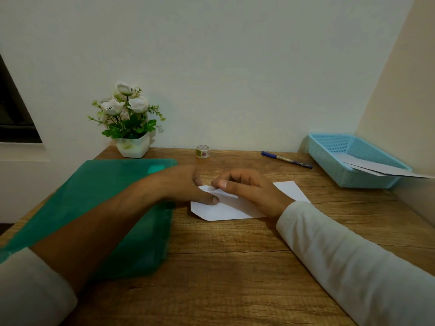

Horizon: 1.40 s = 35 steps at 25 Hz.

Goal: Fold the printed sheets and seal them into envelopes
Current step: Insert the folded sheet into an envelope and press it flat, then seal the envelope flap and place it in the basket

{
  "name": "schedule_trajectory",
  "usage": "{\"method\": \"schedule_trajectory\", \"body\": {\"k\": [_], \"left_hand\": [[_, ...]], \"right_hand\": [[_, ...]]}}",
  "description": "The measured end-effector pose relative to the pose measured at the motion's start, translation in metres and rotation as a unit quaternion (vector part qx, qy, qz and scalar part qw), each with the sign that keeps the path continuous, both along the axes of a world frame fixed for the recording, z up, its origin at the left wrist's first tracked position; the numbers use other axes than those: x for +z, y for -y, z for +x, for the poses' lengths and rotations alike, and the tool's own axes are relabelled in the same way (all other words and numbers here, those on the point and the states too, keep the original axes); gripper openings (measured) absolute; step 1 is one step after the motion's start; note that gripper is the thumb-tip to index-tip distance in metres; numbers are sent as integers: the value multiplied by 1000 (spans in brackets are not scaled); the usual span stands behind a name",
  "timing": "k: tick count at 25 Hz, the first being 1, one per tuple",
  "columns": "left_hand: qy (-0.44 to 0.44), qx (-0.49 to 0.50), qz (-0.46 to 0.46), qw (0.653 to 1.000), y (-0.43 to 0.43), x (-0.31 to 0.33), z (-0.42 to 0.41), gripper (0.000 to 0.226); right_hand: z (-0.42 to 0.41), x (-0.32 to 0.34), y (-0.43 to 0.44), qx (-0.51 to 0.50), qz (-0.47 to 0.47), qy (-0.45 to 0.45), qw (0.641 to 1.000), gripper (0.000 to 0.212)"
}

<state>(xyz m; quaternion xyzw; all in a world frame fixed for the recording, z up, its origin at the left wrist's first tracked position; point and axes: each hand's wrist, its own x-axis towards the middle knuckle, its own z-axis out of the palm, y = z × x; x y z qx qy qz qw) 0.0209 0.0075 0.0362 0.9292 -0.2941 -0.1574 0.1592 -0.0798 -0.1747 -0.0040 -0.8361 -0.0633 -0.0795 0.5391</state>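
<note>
A white envelope (pixel 226 211) lies flat in the middle of the wooden table (pixel 235 267), its flap end toward the left. My left hand (pixel 183 184) lies on its left end, the thumb pressing down on the paper. My right hand (pixel 249 189) covers the envelope's upper middle, with thumb and fingers pinching a white edge there. Whether that edge is the flap or a folded sheet is hidden under the fingers. A small roll of patterned tape (pixel 203 151) stands at the back of the table.
A green plastic folder (pixel 113 208) lies under my left forearm on the left. A potted white flower (pixel 130 123) stands at the back left. A blue pen (pixel 286 159) lies at the back right, beside a light blue basket (pixel 348 158) holding white envelopes.
</note>
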Motion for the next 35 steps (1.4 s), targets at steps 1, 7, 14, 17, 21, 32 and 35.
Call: {"method": "schedule_trajectory", "body": {"k": [1, 7, 14, 17, 21, 32, 35], "left_hand": [[-14, 2, -12, 1000, 0, -1, 1, 59], [-52, 18, -139, 989, -8, -3, 7, 22], [-50, 72, -199, 976, -53, 8, 31, 8], [-39, 108, -178, 977, -70, 6, 44, 9], [32, 95, -58, 993, -77, 0, 53, 19], [101, -98, -123, 982, -25, -7, 37, 13], [165, -72, -104, 978, 0, -1, 60, 16]], "right_hand": [[0, 0, 0, 1, 2, 2, 1000, 48], [1, -1, 1, -4, 19, 28, 999, 42], [8, -7, 18, -148, -191, 98, 965, 23], [9, -7, 27, -201, -289, 46, 935, 31], [12, -10, 30, -190, -363, 6, 912, 31], [10, -13, 30, -180, -368, 20, 912, 35], [11, -13, 30, -180, -373, 26, 910, 36]]}}
